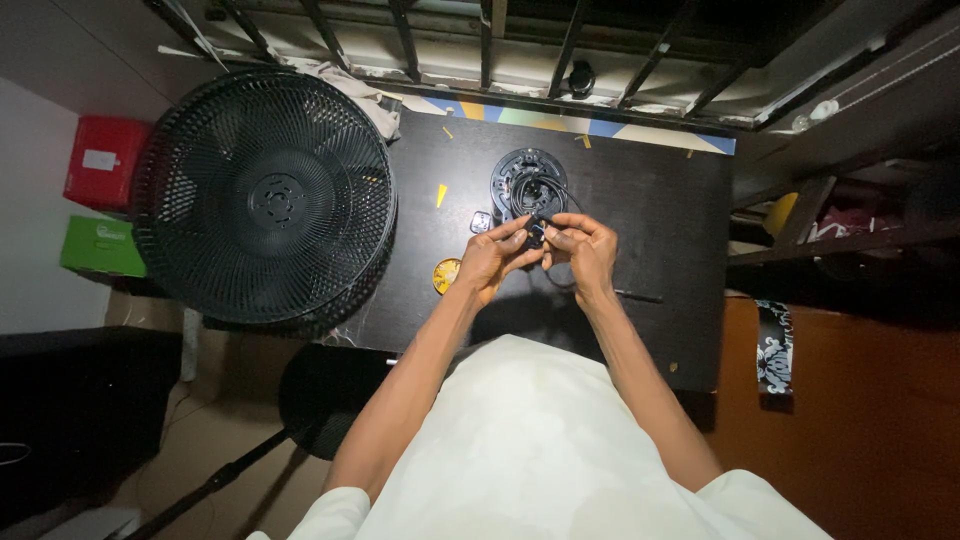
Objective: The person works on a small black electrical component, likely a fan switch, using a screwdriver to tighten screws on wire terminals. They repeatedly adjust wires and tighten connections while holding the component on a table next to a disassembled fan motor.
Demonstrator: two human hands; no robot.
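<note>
- the dark table [660, 200] spreads under both hands.
- a black fan grille [265, 195] rests well to the left of the grip, overhanging the table edge.
- a round black fan part [527, 180] with looped wires lies just beyond the fingertips.
- the left hand [492, 258] and right hand [585, 248] meet fingertip to fingertip, pinching a small dark piece [537, 233] between them.
- a small yellow round object [446, 274] sits just left of the left hand.
</note>
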